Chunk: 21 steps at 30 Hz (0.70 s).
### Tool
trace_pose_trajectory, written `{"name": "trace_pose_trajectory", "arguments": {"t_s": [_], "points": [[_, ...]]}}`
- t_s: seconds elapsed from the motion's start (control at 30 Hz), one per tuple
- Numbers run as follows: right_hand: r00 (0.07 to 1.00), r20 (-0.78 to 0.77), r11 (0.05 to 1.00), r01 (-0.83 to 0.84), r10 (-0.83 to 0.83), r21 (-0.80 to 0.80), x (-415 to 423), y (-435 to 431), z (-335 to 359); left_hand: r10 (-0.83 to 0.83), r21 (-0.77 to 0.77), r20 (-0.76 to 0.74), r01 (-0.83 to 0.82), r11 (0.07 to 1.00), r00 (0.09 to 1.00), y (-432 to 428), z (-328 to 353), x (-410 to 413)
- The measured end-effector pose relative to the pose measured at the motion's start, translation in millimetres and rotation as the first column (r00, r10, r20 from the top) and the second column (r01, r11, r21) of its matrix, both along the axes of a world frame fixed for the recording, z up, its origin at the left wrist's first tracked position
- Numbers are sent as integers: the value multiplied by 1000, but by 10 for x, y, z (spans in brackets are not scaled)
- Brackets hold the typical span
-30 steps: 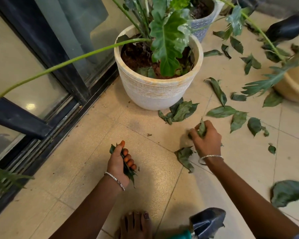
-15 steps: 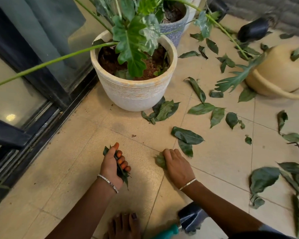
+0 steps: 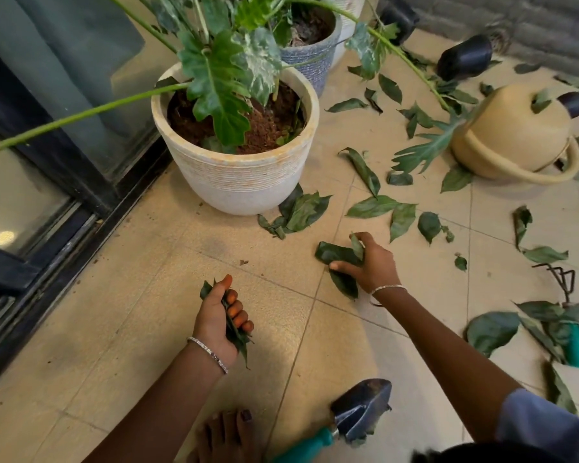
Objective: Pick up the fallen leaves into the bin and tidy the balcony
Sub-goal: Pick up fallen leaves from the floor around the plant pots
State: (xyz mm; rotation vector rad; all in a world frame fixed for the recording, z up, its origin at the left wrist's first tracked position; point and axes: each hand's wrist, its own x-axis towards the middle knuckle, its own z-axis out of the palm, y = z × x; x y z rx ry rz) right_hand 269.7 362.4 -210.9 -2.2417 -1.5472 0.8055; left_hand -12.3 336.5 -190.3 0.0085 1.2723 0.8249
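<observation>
Left hand [image 3: 219, 317]: fist closed round a small bunch of leaves [image 3: 236, 330], held just above the floor [image 3: 141, 329]
Right hand [image 3: 370, 265]: fingers gripping a couple of dark leaves [image 3: 336, 253], one pinned flat to the tile, one poking up past the knuckles
Loose leaves [image 3: 375, 206]: spread over the tiles from the white pot [image 3: 238, 182] across to the tan watering can [image 3: 512, 135]; a small heap [image 3: 298, 212] touches the pot's base
Bin: not in view, so the drop-off spot cannot be placed
Risk 1: both hands are loaded; reaching for more would likely loosen a grip and spill leaves back down
Risk 2: the long green stem [image 3: 81, 113] and big plant leaves overhang the work area; a rising arm could snag them
Risk 3: the trowel [image 3: 355, 414] lies by the bare foot [image 3: 229, 436], and a rake [image 3: 562, 279] lies half under leaves at right; either could be stepped on
Leaf look: dark green, limp, curled and creased, some folded over; they look soft enough to crush into a handful
Progress: early by my reckoning, most leaves not yet gathered
</observation>
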Motion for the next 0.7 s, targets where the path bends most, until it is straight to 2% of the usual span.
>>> {"name": "trace_pose_trajectory", "arguments": {"t_s": [0.13, 0.23, 0.33, 0.43, 0.5, 0.57, 0.6, 0.7], "points": [[992, 67, 992, -107, 112, -72, -34, 46, -125, -9, 2, -7, 9, 1000, 1000, -16, -1, 8], [988, 138, 997, -77, 75, 12, -16, 28, -176, -5, 1, -15, 5, 1000, 1000, -20, -13, 4], [994, 80, 983, 57, -72, 172, 34, -39, -80, -7, -3, -16, 7, 1000, 1000, -18, -46, 14], [953, -66, 915, 302, -296, 268, 123, -133, 78, -12, -7, -18, 12, 1000, 1000, -17, -85, 31], [916, -150, 887, 398, -371, 233, 193, -175, 116, -15, -6, -17, 15, 1000, 1000, -15, -95, 43], [904, -191, 901, 410, -382, 138, 211, -207, 126, -17, -5, -12, 17, 1000, 1000, -5, -91, 65], [915, -177, 921, 380, -362, 80, 193, -225, 124, -18, -5, -8, 18, 1000, 1000, 3, -88, 79], [980, 34, 979, 199, -198, -41, 92, -279, 46, -26, -1, 4, 26, 1000, 1000, 22, -71, 115]]}}
